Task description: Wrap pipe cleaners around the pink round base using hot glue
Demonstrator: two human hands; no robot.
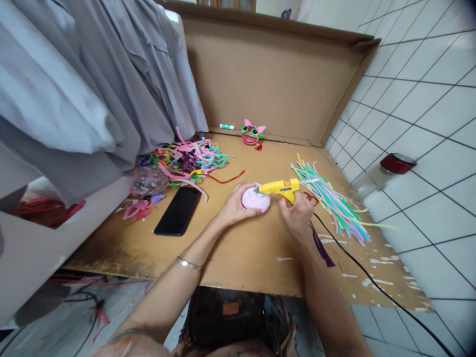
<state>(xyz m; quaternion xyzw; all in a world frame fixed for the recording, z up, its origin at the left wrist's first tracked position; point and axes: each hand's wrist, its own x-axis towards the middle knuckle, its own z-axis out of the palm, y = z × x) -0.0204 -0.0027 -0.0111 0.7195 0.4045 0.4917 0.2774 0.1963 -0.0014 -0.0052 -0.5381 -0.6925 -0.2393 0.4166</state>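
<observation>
My left hand (237, 206) is wrapped round a pale pink ball (256, 202) that looks coiled from fuzzy craft stems, with a darker pink edge low on its left side. In my right hand (297, 212) is a yellow hot glue gun (280, 188), gripped by its handle. Its nozzle points left and meets the top of the ball, as far as I can see. A clear glue stick (309, 180) sticks out of the gun's back end. From the handle a black cord (357, 263) runs down to the right.
A black phone (178, 210) lies left of my left hand, below a heap of colourful pipe cleaners (197, 156). On the right are pastel pipe cleaners (330, 196), a purple tassel (322, 246) and a glass jar (375, 176). A decorated animal head (252, 133) sits by the cardboard wall (267, 79).
</observation>
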